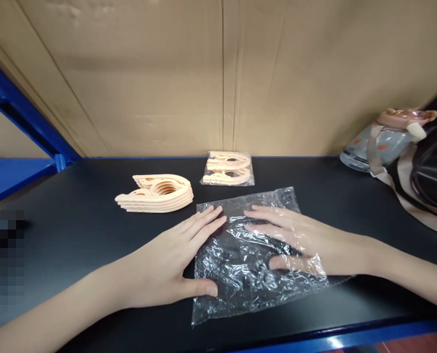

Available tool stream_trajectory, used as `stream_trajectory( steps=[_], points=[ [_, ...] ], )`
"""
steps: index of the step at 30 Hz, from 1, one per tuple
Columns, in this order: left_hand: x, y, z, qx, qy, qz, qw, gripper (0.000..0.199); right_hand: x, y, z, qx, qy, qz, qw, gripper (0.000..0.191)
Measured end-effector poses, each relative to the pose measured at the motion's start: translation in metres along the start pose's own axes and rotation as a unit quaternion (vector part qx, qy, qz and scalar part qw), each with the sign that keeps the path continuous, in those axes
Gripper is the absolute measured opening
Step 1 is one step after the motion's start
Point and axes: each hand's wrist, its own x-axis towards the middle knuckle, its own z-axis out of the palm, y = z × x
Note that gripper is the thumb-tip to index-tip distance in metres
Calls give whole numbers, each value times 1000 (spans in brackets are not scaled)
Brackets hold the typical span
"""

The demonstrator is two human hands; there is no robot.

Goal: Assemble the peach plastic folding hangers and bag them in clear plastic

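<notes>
A clear, crinkled plastic bag (240, 274) lies flat on the black tabletop in front of me. My right hand (295, 235) is inside the bag, its spread fingers showing through the film. On the bag's left edge rests my left hand (182, 260), palm down with thumb and fingers apart. Left of the bag, beyond my left hand, sits a stack of cream folding hangers (159, 196), several layers high. Behind the bag lies a clear packet (229, 169) with cream folding hangers in it. Neither hand touches the hangers.
A transparent bottle (383, 139) with a pinkish lid and strap leans at the back right beside a black bag (435, 162). Cardboard (148, 78) walls the back. Blue metal framing (23, 105) stands left, and a blue edge (351, 338) runs along the table's front.
</notes>
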Motion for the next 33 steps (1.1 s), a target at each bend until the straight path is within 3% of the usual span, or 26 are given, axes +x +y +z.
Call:
stream_trajectory(
  steps=[5, 9, 14, 19, 24, 33],
  points=[
    [1, 0, 0, -14, -13, 0, 1000, 97, 26, -4, 21, -15, -6, -78, 997, 76],
    [1, -1, 0, -35, -10, -7, 999, 100, 51, -10, 25, -7, 10, -147, 989, 74],
    [0, -4, 0, -63, -12, -26, 998, 98, 56, -9, 32, -9, 31, -175, 984, 82],
    [2, -3, 1, -61, -27, -44, 997, 103, 50, -9, 38, -21, 15, -148, 989, 87],
    [6, 1, 1, -20, -40, -51, 998, 109, 40, -9, 26, -26, -16, -85, 996, 75],
    [1, 6, -4, 37, -57, -53, 996, 107, -22, 9, 3, 2, -8, 53, 999, 60]
  ],
)
